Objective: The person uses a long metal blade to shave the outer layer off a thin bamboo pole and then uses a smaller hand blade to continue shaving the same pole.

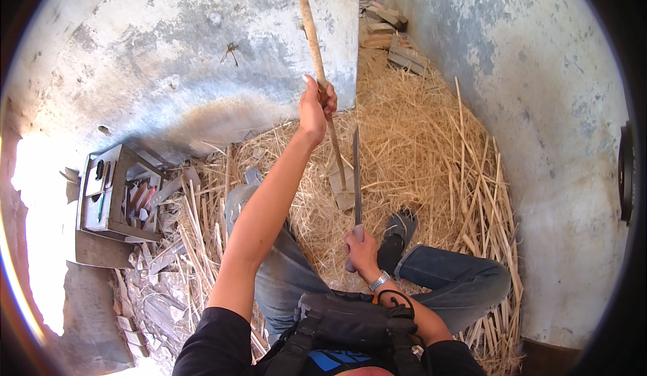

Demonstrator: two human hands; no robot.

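Because the wooden stick (308,22) is long and leaning, I have my left grip (315,110) curled closed around it partway down, seemingly to steady it. Its lower end stands on or just over a flat block (345,202), which probably gives firmer backing than loose straw (424,140). My right grip (363,251) is wrapped tight around the handle of a long-bladed knife (357,197), blade pointing far, just right of the stick, presumably within easy reach of it. Bent legs (451,278) spread left and right, likely leaving room between.
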